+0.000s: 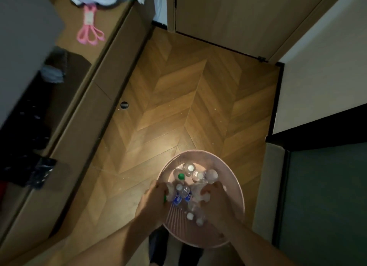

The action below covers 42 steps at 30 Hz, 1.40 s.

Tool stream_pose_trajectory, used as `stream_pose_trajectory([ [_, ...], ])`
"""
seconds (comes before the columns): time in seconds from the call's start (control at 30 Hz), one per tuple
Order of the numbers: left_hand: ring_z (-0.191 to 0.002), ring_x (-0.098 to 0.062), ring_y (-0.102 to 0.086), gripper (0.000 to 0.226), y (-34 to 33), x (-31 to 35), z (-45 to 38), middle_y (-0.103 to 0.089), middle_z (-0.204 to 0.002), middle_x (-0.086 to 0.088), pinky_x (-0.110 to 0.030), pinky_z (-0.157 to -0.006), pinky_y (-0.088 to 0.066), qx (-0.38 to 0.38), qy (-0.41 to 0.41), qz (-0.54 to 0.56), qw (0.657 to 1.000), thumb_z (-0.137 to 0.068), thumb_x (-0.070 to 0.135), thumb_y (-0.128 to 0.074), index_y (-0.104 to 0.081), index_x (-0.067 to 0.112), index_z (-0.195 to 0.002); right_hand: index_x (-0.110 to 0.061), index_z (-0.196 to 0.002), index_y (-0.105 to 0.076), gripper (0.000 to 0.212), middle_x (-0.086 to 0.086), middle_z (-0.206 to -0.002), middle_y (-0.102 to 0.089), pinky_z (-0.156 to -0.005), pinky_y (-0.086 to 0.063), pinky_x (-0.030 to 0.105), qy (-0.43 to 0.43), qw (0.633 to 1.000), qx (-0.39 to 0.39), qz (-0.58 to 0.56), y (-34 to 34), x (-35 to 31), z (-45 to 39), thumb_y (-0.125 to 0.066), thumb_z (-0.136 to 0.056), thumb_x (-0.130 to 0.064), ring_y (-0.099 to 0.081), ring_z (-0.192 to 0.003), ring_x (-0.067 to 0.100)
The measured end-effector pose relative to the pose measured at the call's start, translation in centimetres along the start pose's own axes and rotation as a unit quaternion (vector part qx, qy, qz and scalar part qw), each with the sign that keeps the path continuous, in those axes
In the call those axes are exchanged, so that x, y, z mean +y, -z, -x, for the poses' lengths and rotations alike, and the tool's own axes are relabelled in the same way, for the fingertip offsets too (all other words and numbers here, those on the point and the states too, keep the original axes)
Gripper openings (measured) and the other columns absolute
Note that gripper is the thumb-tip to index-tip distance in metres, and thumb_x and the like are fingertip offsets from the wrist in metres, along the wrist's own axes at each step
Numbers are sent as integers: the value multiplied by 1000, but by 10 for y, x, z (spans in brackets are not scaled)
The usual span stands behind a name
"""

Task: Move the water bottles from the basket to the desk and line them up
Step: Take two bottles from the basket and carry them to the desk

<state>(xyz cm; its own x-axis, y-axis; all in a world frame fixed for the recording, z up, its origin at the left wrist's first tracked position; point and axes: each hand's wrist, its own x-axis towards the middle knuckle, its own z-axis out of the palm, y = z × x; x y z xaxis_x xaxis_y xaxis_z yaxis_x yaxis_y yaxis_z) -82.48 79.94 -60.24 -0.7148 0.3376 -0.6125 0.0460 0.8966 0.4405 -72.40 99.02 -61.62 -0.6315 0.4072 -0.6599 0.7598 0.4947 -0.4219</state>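
Both hands down in the basket, reaching for bottles!

Far left, the long tan wooden counter (103, 70) waits with pink looped straps (89, 28) on it. Left hand (154, 199) curls its fingers around a bottle at the round pink plastic basket (237, 188) rim, green cap peeking out. The clear plastic water bottles (181, 194) lie jumbled inside. Right hand (213, 198) digs in, fingers bent; what they hold, I cannot tell. These look light, slick, crushable: take each by the waist.

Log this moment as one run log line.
stage: pickup | left hand: grips bottle in pink basket | right hand: grips bottle | desk: no bottles seen
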Motion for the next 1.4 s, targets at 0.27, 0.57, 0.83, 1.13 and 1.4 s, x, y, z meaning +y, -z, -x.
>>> stream_pose_trajectory([
  [0.27,-92,-18,-59,15,151,56,188,-52,-101,12,-33,-81,-48,64,0,57,996,-85,25,-70,-58,31,-91,-24,-77,-73,15,-13,-98,-58,-82,-46,28,29,999,20,-6,152,-98,183,-81,-81,-12,-59,-93,9],
  [0.57,-90,-14,-62,21,202,52,380,-61,-99,13,-38,-81,-55,269,69,153,948,-79,20,-83,-70,30,-93,-33,-77,-70,19,-15,-107,-61,-91,-54,35,254,959,-47,117,192,-188,291,-82,-85,-20,-64,-102,14],
  [0.83,-94,-2,-61,21,196,-5,542,-63,-102,21,-33,-84,-56,425,149,260,854,-86,25,-79,-69,37,-101,-33,-84,-75,12,-16,-105,-61,-92,-55,37,458,845,-179,211,138,-288,409,-78,-82,-21,-62,-100,11],
  [1.13,-81,-1,-65,23,170,-111,760,-69,-92,18,-13,-65,-49,581,249,309,711,-84,27,-86,-71,39,-97,-38,-86,-76,13,-19,-98,-67,-83,-57,32,614,690,-272,272,-17,-376,617,-77,-80,-27,-64,-93,4],
  [1.4,-86,4,-63,21,130,-219,959,-68,-92,22,-8,-69,-43,628,329,257,657,-83,27,-84,-71,38,-95,-39,-87,-79,20,-23,-97,-72,-69,-44,17,669,629,-335,211,-163,-381,807,-74,-80,-20,-62,-84,-5],
])
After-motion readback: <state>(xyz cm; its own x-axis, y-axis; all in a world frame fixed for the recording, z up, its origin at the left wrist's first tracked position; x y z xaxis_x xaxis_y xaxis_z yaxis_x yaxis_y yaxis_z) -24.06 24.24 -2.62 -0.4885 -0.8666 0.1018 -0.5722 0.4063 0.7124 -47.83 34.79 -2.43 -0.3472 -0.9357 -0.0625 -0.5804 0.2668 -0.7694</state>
